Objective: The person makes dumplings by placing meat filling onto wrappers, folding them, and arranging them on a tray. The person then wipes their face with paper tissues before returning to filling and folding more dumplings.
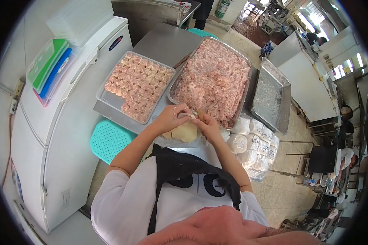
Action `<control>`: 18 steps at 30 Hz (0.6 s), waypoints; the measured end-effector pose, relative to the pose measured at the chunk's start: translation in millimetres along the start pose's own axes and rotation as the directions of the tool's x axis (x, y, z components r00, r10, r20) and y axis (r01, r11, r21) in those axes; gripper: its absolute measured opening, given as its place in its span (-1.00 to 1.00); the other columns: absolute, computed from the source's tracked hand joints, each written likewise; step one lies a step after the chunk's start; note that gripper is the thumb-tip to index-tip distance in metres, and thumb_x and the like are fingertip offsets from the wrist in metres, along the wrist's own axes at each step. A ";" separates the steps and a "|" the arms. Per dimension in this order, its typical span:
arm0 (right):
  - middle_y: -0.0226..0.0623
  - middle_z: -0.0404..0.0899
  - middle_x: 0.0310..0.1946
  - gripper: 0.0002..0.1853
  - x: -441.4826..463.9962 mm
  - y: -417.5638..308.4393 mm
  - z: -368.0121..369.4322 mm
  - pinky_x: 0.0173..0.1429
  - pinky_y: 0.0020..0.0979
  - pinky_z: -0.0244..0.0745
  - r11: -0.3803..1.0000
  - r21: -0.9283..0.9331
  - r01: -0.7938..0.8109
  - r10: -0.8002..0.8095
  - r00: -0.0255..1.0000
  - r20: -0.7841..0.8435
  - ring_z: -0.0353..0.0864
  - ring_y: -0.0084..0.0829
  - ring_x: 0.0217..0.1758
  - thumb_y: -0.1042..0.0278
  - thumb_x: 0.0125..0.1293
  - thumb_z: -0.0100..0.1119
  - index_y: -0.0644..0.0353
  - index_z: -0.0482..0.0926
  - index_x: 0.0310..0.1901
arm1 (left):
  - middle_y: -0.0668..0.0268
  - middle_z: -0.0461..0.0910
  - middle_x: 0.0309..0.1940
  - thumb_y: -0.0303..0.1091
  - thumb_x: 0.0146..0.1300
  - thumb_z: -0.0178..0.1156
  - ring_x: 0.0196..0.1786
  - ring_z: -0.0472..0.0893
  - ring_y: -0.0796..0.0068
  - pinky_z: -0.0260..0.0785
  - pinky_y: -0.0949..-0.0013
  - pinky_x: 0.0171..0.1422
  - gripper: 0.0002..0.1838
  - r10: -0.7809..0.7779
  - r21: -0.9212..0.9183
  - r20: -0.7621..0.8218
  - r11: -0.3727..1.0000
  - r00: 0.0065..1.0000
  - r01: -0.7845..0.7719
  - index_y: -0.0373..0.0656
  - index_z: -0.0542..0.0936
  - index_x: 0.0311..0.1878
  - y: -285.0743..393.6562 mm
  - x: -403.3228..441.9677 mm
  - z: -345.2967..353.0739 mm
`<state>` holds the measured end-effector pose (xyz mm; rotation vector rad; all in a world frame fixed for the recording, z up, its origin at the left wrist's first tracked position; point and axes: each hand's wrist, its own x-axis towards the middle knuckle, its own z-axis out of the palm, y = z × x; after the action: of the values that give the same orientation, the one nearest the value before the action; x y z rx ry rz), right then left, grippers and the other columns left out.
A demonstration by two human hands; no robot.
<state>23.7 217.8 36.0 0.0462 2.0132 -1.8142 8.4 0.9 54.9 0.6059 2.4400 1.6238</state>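
Note:
My left hand [171,117] is closed around a small pale dumpling wrapper [188,115], just above the near edge of the meat tray. In my right hand [209,125] is a short wooden spatula [200,114], pinched close to the wrapper. The fingers partly hide the wrapper, so how much filling it holds cannot be made out. Beneath my hands lies a pile of round dough wrappers [185,132] on plastic. A deep metal tray [171,94] heaped with minced meat filling [212,79] stands beyond. To the left, rows of filled dumplings [141,81] sit in a shallow plastic tray [106,102].
Bagged white packs [255,145] with handwriting lie at the right. Behind them an emptied metal tray [272,96] leans beside the table. A white chest freezer [75,118] flanks the left side, with a turquoise stool [110,140] near it. Other people are at the far right.

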 end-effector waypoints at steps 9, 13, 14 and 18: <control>-0.55 0.49 -0.50 -0.79 -1.0 16.2 9.1 -0.42 -0.63 0.24 0.976 0.041 0.215 -0.201 0.952 -0.230 0.36 -0.75 -0.50 0.27 0.37 0.17 0.26 0.59 -0.17 | 0.29 0.64 -0.09 -0.46 0.30 0.13 0.03 0.60 0.43 0.42 0.40 0.10 -0.68 0.109 -0.089 -0.252 0.987 0.962 -0.136 -0.09 0.52 0.12 8.6 8.0 -25.9; -0.63 0.30 -0.66 -0.70 5.3 11.4 -22.3 -0.55 -0.64 0.03 0.959 -0.130 0.254 -0.277 0.938 -0.210 0.17 -0.79 -0.63 0.16 0.45 0.04 0.23 0.61 -0.07 | 0.25 0.59 0.03 -0.38 0.38 0.07 0.10 0.58 0.43 0.42 0.37 0.18 -0.65 -0.197 -0.488 -0.103 0.864 0.975 0.123 -0.14 0.49 0.21 2.2 31.9 -17.6; -0.63 0.29 -0.65 -0.67 6.5 6.8 -25.9 -0.54 -0.64 0.03 0.964 -0.101 0.245 -0.263 0.931 -0.254 0.17 -0.79 -0.62 0.15 0.47 -0.01 0.23 0.62 -0.06 | 0.21 0.57 0.07 -0.36 0.40 0.05 0.10 0.58 0.38 0.43 0.34 0.19 -0.66 -0.190 -0.762 -0.018 0.639 0.982 0.109 -0.19 0.47 0.20 -4.7 40.1 -8.4; -0.62 0.28 -0.63 -0.66 -3.1 -20.8 -24.8 -0.52 -0.66 0.02 0.968 0.012 0.252 -0.234 0.916 -0.325 0.17 -0.79 -0.59 0.15 0.48 -0.01 0.21 0.61 0.02 | 0.10 0.51 0.14 -0.27 0.48 -0.06 0.14 0.56 0.27 0.41 0.22 0.30 -0.61 -0.249 -0.993 0.102 0.036 0.963 0.115 -0.33 0.39 0.22 -8.4 64.1 13.8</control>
<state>13.0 239.3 58.0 0.1197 2.2774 -2.1325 -47.1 36.0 48.0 -0.0976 0.6745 2.6111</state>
